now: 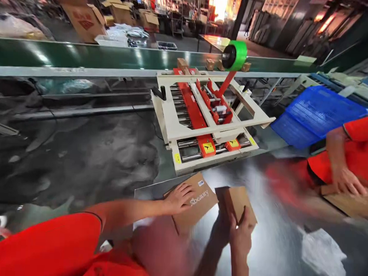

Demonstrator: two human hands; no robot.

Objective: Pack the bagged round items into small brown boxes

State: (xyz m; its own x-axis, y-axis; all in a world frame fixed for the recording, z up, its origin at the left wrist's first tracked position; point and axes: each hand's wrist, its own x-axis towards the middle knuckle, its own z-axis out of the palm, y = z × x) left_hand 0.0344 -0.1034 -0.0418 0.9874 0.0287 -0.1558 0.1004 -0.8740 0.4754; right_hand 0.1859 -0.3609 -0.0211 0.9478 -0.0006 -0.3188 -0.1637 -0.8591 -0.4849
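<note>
My left hand lies flat on the top of a brown cardboard box printed with a white "beauty" logo, on a shiny metal table. My right hand grips a smaller brown cardboard flap or box just to the right of it, fingers wrapped over its near edge. Both of my sleeves are red. Whether the two cardboard pieces are joined is hidden by blur.
A cream and red carton-sealing machine with rollers and a green tape roll stands beyond the box. A green conveyor runs behind it. At right, a co-worker's hand presses on cardboard beside a blue crate.
</note>
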